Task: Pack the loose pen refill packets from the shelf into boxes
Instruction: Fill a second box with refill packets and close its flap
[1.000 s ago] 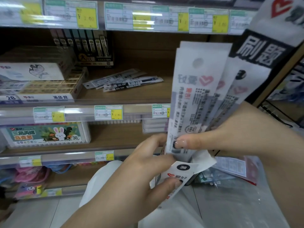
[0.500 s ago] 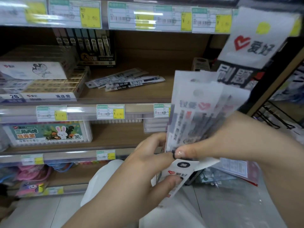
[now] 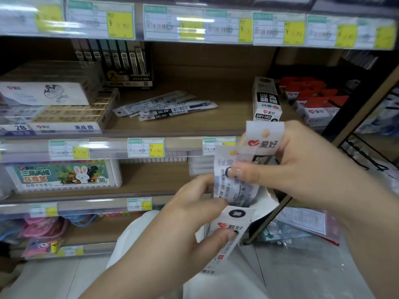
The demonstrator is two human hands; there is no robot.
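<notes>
Packets (image 3: 239, 169) of pen refills printed with a red heart logo sit pinched in the right hand (image 3: 298, 167), their lower ends in the white box (image 3: 233, 225) gripped by the left hand (image 3: 190, 219), while more loose packets (image 3: 166, 105) lie on the shelf (image 3: 194, 124) beside a box marked GR1103 (image 3: 266, 100).

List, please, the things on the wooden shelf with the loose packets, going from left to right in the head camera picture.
Eraser display box → dark refill box standing at the back → loose refill packets → white GR1103 box → red-and-white boxes.
</notes>
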